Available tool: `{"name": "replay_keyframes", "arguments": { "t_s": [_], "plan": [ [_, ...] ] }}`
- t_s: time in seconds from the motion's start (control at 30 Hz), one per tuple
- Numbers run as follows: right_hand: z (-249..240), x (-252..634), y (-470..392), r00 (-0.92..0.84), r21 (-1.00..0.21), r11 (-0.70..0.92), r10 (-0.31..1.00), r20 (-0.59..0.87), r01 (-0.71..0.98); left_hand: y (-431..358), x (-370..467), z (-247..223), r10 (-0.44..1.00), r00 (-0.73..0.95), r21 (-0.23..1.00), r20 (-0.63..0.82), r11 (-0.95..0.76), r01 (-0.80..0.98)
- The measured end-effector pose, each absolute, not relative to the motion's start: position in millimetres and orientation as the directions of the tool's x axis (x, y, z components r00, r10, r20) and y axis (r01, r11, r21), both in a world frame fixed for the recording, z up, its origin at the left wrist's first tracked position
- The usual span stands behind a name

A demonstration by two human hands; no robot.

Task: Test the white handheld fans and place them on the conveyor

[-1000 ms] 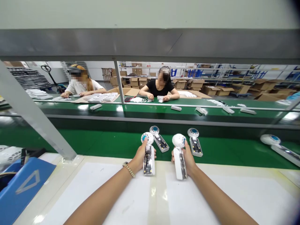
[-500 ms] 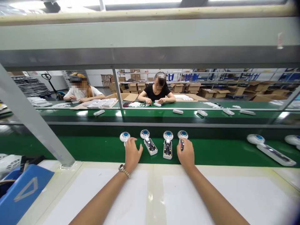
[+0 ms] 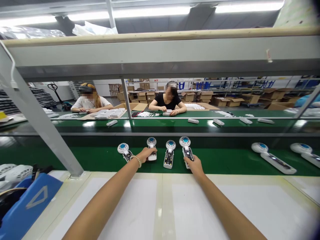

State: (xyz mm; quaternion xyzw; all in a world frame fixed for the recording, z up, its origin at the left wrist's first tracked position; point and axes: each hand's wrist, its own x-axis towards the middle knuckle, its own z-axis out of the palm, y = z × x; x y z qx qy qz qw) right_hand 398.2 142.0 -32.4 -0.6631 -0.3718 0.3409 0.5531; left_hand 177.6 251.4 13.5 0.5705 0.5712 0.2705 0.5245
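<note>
Several white handheld devices with round, blue-centred heads and exposed circuit boards lie on the green conveyor belt. My left hand (image 3: pixel 145 155) is closed on the lower body of one white device (image 3: pixel 151 144), its fingers partly covering the board. My right hand (image 3: pixel 196 165) pinches the lower end of another white device (image 3: pixel 186 152), tilted slightly, its round head pointing away from me. Between my hands lies an untouched device (image 3: pixel 169 156). Left of my left hand, one more device (image 3: pixel 124 150) is partly hidden behind my wrist.
Two more devices (image 3: pixel 275 160) lie on the green belt (image 3: pixel 225 156) to the right. A blue bin (image 3: pixel 32 203) stands at left beside a slanted metal post (image 3: pixel 45 126). Across the line, two people (image 3: pixel 167 101) handle white parts. A shelf beam (image 3: pixel 160 55) crosses overhead.
My left hand has moved from beside the leftmost device to the second one and closed on it. My right hand has shifted to the rightmost device's lower end. The view has tilted up.
</note>
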Motion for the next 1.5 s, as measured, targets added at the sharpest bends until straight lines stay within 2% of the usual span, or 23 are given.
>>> {"name": "replay_keyframes", "arguments": {
  "t_s": [0.2,0.37,0.5,0.8,1.5],
  "plan": [
    [-25.2,369.3,112.9,0.281,-0.973,0.035,0.959,-0.031,-0.226,187.6,150.3,2.1,0.904,0.391,0.984,-0.172,0.178,0.022],
    [-27.7,336.2,103.9,0.178,-0.933,-0.022,0.980,-0.092,-0.359,158.3,144.1,-10.7,0.876,0.464,0.963,-0.128,0.222,-0.153],
    [-30.3,330.0,101.9,0.129,-0.894,-0.070,0.982,-0.141,-0.442,157.6,141.4,-11.9,0.833,0.547,0.949,-0.083,0.234,-0.212],
    [-31.0,332.7,102.5,0.156,-0.925,-0.086,0.976,-0.153,-0.370,154.5,137.4,-12.9,0.779,0.624,0.946,-0.067,0.247,-0.208],
    [-28.0,332.5,99.0,0.148,-0.945,-0.070,0.981,-0.122,-0.318,156.8,140.9,-16.1,0.825,0.557,0.940,-0.093,0.257,-0.225]
  ]
}}
